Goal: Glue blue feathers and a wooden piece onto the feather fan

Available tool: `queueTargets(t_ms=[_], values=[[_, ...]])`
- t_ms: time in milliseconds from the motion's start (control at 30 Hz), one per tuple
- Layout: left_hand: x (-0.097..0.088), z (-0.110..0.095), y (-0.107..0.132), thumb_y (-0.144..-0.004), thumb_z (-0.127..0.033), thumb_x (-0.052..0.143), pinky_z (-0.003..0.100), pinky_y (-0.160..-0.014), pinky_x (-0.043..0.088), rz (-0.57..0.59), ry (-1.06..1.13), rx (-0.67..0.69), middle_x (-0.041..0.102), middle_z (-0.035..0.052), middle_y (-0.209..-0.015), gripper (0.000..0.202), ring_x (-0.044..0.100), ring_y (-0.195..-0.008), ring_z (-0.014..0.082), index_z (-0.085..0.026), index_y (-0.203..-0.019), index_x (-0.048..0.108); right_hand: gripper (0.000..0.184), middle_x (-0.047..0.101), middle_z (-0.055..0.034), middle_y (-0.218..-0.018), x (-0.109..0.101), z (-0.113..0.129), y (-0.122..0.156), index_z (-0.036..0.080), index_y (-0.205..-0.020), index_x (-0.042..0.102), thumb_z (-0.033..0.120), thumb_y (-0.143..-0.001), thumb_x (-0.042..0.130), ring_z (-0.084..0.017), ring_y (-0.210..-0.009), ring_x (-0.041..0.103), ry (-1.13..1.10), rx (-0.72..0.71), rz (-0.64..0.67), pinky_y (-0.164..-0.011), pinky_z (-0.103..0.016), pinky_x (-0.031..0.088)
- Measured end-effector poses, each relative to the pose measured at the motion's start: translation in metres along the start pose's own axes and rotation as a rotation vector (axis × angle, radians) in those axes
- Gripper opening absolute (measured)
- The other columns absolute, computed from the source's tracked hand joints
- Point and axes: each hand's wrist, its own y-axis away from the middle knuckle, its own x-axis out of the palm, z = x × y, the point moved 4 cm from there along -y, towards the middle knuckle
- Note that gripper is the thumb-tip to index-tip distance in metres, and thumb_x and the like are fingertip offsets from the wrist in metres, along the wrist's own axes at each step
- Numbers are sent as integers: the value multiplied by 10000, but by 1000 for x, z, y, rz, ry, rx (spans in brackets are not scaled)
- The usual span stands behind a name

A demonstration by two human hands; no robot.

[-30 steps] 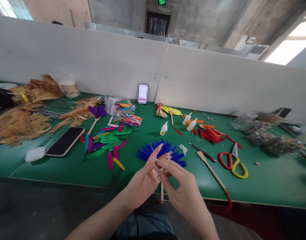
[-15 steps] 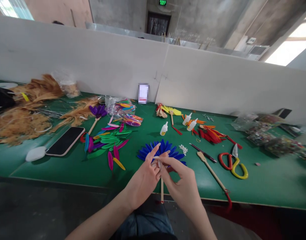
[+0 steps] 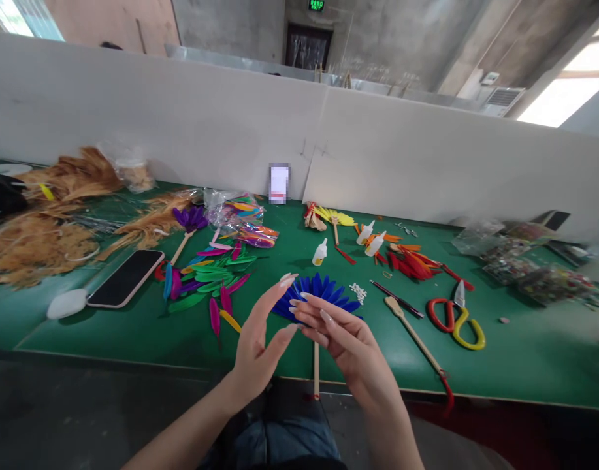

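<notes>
A fan of blue feathers on a wooden stick lies at the near edge of the green table. My left hand hovers just left of it, fingers spread apart and holding nothing. My right hand is over the stick where it meets the feathers, its fingers stretched out loosely toward the left and nothing visibly in them. The two hands are a small gap apart.
Loose coloured feathers, a phone and tan feather piles lie left. Glue bottles, white beads, a wooden stick with a red tassel, red and yellow scissors and red feathers lie right. White partitions stand behind.
My hands were pinched together over the blue feather fan; now they have come apart and both have opened, the left hand moving left and lifting its fingers.
</notes>
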Motion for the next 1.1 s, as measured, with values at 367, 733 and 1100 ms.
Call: queueTargets(t_ms=[367, 733, 1100], values=[[0, -17, -7, -761, -106, 681, 543, -1124, 187, 48, -801, 684, 623, 16, -1250, 287, 506, -1236, 258, -295, -977, 703, 374, 692, -65, -1146, 3, -6, 6, 213, -1154, 666, 245, -782, 679, -236, -1105, 624, -190, 45, 74, -1059, -386, 390], [0, -8, -3, -814, -85, 612, 601, -1063, 282, 87, -1065, 1005, 521, 100, -1357, 231, 445, -1283, 288, -207, -1009, 639, 429, 624, -92, -1259, 4, -3, 9, 211, -1245, 599, 265, -821, 632, -262, -1209, 542, -209, 17, 137, -1114, -445, 288], [-2, -1, 0, -827, -99, 593, 611, -1049, 316, 58, -922, 1002, 586, 73, -1275, 172, 496, -1245, 272, -214, -951, 625, 417, 519, -56, -1383, 10, -2, 11, 264, -1241, 597, 287, -827, 647, -253, -1288, 457, -116, 0, 157, -1120, -427, 287]])
